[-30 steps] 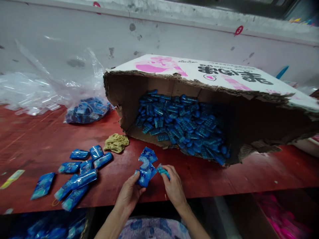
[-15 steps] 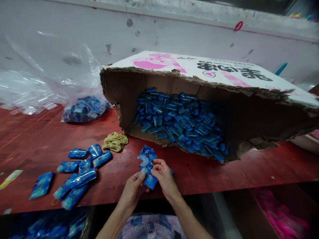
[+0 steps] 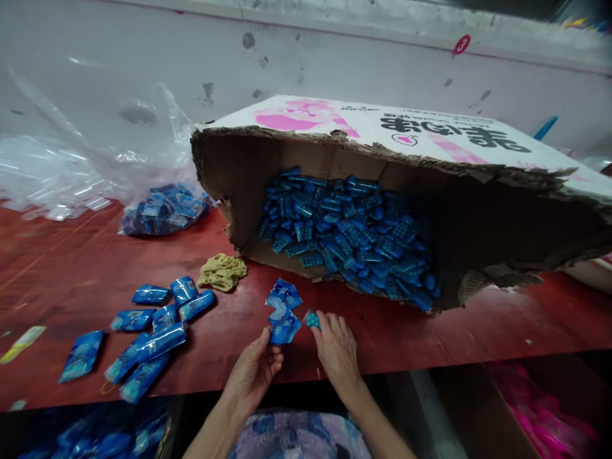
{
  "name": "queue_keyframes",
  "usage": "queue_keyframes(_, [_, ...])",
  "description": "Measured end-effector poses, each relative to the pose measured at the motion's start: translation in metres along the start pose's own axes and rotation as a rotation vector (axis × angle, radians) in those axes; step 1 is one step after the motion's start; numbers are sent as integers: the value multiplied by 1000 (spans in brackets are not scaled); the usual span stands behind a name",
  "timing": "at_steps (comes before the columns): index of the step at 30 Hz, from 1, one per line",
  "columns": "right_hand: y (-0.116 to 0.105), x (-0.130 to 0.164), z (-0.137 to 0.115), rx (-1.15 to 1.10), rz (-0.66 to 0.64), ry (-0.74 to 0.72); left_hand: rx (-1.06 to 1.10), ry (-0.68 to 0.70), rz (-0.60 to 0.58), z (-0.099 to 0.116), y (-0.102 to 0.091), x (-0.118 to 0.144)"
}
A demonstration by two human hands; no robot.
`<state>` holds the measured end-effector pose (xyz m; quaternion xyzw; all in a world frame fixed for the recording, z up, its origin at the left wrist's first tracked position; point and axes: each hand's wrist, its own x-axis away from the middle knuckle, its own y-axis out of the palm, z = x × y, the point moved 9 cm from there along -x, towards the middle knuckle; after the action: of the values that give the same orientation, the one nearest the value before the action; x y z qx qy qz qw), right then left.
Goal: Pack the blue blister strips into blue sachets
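Observation:
Two shiny blue printed pieces, like flat packets or cards, lie end to end on the red tabletop: an upper blue piece [image 3: 285, 293] and a lower blue piece [image 3: 285, 328]. My left hand [image 3: 253, 366] is at the lower piece's left edge, thumb apart from its loosely curled fingers; whether the thumb touches the piece is unclear. Just to the right, my right hand [image 3: 336, 347] pinches a small clear pack of blue beads [image 3: 312, 320] between thumb and fingers, low over the table.
Beyond my hands a torn cardboard box [image 3: 406, 150] lies on its side, holding many small blue packs [image 3: 349, 229]. Filled blue pouches [image 3: 160, 341] are scattered at left, near a crumpled yellow cloth [image 3: 222, 272]. Behind them sits a clear bag [image 3: 165, 207] of blue packets.
My hands have drawn apart. The lower blue piece, held between them before, now lies slightly farther from me. My right hand has shifted right and shows the beaded pack in its fingers.

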<state>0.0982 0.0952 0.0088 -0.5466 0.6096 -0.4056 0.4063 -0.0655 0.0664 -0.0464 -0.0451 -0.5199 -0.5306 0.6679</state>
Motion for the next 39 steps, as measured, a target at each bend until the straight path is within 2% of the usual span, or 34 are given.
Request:
queue_keyframes(2, [-1, -1, -2, -188, -5, -6, -6, 29, 23, 3, -2, -2])
queue_keyframes(4, [0, -3, 2, -508, -59, 56, -17, 65, 35, 7, -3, -4])
queue_keyframes(8, [19, 5, -2, -1229, -339, 285, -46, 134, 35, 12, -5, -7])
queue_keyframes(11, [21, 13, -14, -1441, -435, 325, -68, 161, -8, 13, -2, -8])
queue_keyframes(21, [17, 18, -18, -1385, -494, 346, -123, 279, -65, 25, 0, -5])
queue_keyframes(30, [14, 16, -17, -1231, -484, 312, -134, 283, -109, 26, 2, -2])
queue_keyframes(36, [1, 11, -24, -1039, -276, 161, -119, 308, -89, 24, 3, 0])
queue_keyframes(39, [2, 17, -26, -960, -126, 170, -16, 220, -97, 12, 12, 0])
